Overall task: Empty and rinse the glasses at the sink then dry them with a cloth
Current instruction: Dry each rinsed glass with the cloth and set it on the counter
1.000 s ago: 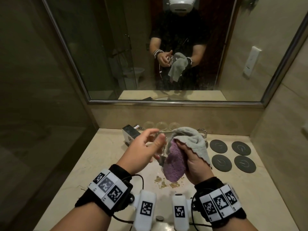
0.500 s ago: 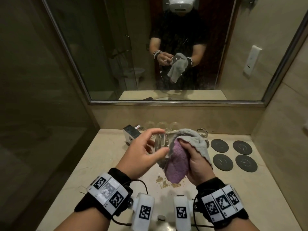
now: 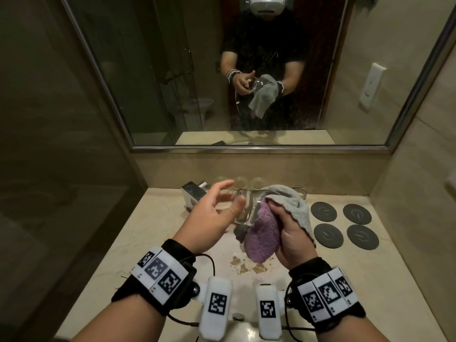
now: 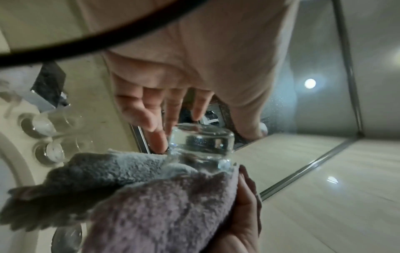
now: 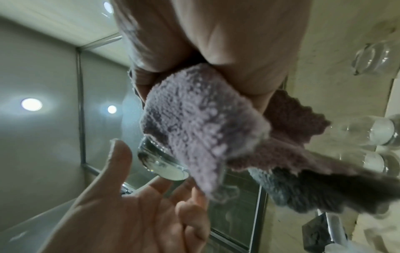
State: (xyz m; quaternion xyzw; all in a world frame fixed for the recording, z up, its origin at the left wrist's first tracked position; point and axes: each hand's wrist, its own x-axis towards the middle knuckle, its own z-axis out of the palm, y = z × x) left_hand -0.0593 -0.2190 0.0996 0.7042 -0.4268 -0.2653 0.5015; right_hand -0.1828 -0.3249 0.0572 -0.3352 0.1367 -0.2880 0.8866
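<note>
A clear glass (image 3: pixel 243 206) lies tilted on its side above the counter, its mouth end wrapped in a grey and purple cloth (image 3: pixel 261 230). My right hand (image 3: pixel 293 233) grips the cloth around the glass. My left hand (image 3: pixel 214 213) is at the glass's base with fingers spread and the thumb against the side. In the left wrist view the straight fingertips (image 4: pixel 160 130) reach behind the glass (image 4: pixel 201 142) above the cloth (image 4: pixel 151 196). In the right wrist view the open left palm (image 5: pixel 129 214) faces the glass base (image 5: pixel 160 162) under the cloth (image 5: pixel 194 119).
Three glasses (image 3: pixel 240 182) stand along the back wall, and another (image 3: pixel 299 191) stands to the right. A chrome faucet (image 3: pixel 195 193) is at the back left. Several dark round coasters (image 3: pixel 323 211) lie on the right. Brown residue (image 3: pixel 246 267) spots the counter.
My left hand has loosened from its pinch on the glass, and its fingers now spread out. The right hand still holds the cloth on the glass, turned slightly.
</note>
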